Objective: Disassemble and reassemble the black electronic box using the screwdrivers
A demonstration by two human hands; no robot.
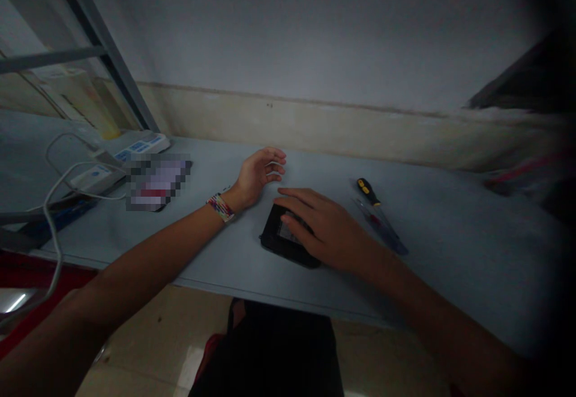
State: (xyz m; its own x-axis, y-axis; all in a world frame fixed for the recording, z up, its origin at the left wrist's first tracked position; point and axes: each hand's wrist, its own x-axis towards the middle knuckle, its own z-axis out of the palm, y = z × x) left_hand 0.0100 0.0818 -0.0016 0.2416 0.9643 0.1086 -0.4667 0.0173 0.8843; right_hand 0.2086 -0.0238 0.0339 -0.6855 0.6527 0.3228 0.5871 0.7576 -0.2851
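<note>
A flat black box-shaped device (274, 238) with a printed label lies on the pale table (225, 259) in front of me. Over its top rests my right hand (321, 223), fingers stretched out and apart, hiding part of the label. Just behind the device and to its left, my left hand (258, 175) lies on its side with fingers loosely curved and nothing in them. A woven bracelet (220, 207) circles that wrist. To the right is a screwdriver (366, 192) with a black and yellow handle, next to a clear plastic packet (391, 238).
At the left stand a power strip (146, 144) and a phone (162, 181) with a blurred screen. A white cable (54, 229) loops over the table's front edge. Behind them are a clear yellowish cup (96, 106) and a grey metal frame (126, 85). A wall borders the back.
</note>
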